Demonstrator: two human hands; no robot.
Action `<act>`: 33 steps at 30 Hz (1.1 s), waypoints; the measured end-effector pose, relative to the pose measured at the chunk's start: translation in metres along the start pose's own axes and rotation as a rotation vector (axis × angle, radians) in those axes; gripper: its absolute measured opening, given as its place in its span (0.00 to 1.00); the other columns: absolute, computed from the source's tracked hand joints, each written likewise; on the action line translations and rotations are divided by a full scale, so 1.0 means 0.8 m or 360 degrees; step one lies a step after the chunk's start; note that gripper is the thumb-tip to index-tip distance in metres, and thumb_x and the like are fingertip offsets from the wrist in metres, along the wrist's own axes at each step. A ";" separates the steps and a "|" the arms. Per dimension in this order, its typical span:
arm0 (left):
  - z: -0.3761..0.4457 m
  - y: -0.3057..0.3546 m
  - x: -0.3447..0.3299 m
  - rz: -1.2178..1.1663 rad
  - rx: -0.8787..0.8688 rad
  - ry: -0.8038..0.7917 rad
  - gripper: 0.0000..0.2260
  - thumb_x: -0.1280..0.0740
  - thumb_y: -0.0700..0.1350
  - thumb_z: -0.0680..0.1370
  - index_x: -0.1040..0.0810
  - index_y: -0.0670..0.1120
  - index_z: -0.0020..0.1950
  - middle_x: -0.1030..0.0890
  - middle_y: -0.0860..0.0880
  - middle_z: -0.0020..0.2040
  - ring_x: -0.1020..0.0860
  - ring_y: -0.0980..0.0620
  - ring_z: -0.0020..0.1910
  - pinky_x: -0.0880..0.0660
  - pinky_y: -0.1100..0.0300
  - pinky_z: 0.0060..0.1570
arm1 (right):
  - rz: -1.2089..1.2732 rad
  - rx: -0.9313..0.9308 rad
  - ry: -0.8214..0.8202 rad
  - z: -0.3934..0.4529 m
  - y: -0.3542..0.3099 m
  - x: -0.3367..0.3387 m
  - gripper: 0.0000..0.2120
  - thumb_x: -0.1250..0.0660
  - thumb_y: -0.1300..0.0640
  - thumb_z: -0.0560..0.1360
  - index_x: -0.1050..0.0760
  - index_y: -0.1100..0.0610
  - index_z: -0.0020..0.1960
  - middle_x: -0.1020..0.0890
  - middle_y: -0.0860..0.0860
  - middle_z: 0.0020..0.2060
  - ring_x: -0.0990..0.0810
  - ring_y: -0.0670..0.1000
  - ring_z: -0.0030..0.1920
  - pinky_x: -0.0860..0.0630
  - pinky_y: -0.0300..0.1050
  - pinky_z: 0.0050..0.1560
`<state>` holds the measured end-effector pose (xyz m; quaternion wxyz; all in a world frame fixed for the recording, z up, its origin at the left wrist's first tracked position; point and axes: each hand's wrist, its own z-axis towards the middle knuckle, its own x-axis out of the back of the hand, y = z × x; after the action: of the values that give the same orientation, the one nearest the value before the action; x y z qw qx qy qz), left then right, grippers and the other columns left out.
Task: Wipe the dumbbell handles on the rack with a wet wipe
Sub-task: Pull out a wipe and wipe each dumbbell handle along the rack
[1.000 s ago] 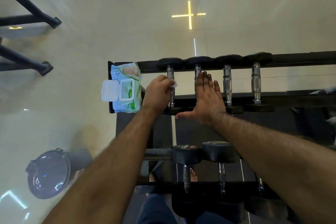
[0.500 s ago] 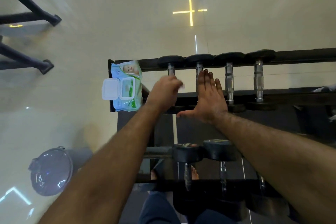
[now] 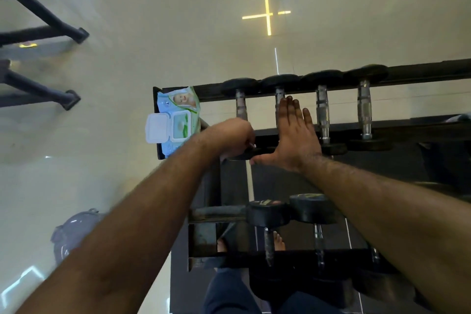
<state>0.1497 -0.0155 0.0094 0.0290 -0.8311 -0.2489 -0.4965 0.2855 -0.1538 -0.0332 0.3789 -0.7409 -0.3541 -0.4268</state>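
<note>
**Top tier of the rack, two hands at the leftmost dumbbells**

Far left, floor level: dark legs of another frame (image 3: 43, 33) on pale glossy floor. Lower left, a grey lidded bin (image 3: 74, 234), partly behind the left forearm.

Left end of the dumbbell rack (image 3: 420, 70): a wet-wipe pack (image 3: 178, 115), blue-green, lies on the top tier with its white flip lid swung open toward the left.

Just right of the pack, the left hand (image 3: 230, 137) is curled down over the near end of the first dumbbell handle (image 3: 240, 107). Fingers are closed round it; a small white scrap shows at the knuckles, likely the wet wipe (image 3: 252, 145), mostly hidden under the hand. Upper part of that handle is bare metal and in view.

Next along, the right hand (image 3: 295, 135) lies flat, fingers straight and together, thumb spread out to the left, palm down over the second dumbbell handle (image 3: 279, 99). Only the top of that handle shows past the fingertips.

Further right, third handle (image 3: 322, 112) and fourth handle (image 3: 364, 109) stand untouched, black heads resting on front and back rails.

Lower tier, below the forearms: two larger black dumbbells (image 3: 290, 211) side by side. A bare foot (image 3: 279, 241) and dark trouser leg are visible through the rack at bottom centre.
</note>
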 end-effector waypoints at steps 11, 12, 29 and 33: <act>-0.005 0.012 0.004 -0.0221 -0.0059 -0.0035 0.10 0.31 0.46 0.80 0.15 0.55 0.60 0.16 0.53 0.51 0.19 0.52 0.49 0.21 0.53 0.52 | 0.0007 -0.0006 -0.0013 -0.001 -0.001 0.001 0.81 0.37 0.10 0.55 0.80 0.56 0.81 0.72 0.55 0.84 0.72 0.56 0.84 0.63 0.59 0.85; -0.010 0.001 0.005 -0.0272 -0.0028 -0.0037 0.10 0.31 0.45 0.80 0.16 0.54 0.59 0.16 0.53 0.51 0.19 0.52 0.49 0.22 0.54 0.52 | 0.0000 -0.0006 -0.0008 -0.001 -0.001 0.000 0.81 0.37 0.10 0.55 0.80 0.56 0.81 0.72 0.55 0.84 0.72 0.56 0.84 0.64 0.59 0.85; -0.075 -0.014 -0.009 -0.1191 0.0418 0.0580 0.06 0.31 0.41 0.80 0.15 0.50 0.52 0.17 0.53 0.45 0.19 0.57 0.47 0.24 0.62 0.44 | -0.0093 0.0093 0.0137 -0.008 0.002 -0.011 0.75 0.39 0.12 0.62 0.70 0.59 0.85 0.67 0.58 0.85 0.67 0.58 0.85 0.63 0.60 0.85; -0.097 -0.044 -0.021 -0.1814 0.0837 0.1298 0.05 0.28 0.49 0.79 0.14 0.49 0.50 0.14 0.51 0.45 0.16 0.49 0.49 0.17 0.56 0.47 | -0.0253 0.0727 0.0386 -0.035 -0.046 -0.009 0.52 0.39 0.19 0.72 0.33 0.56 0.80 0.27 0.56 0.76 0.28 0.60 0.75 0.35 0.62 0.77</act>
<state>0.0648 -0.0144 0.0274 0.0550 -0.2889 -0.7211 -0.6274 0.2414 -0.1622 -0.0209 0.5412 -0.5496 -0.4504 -0.4498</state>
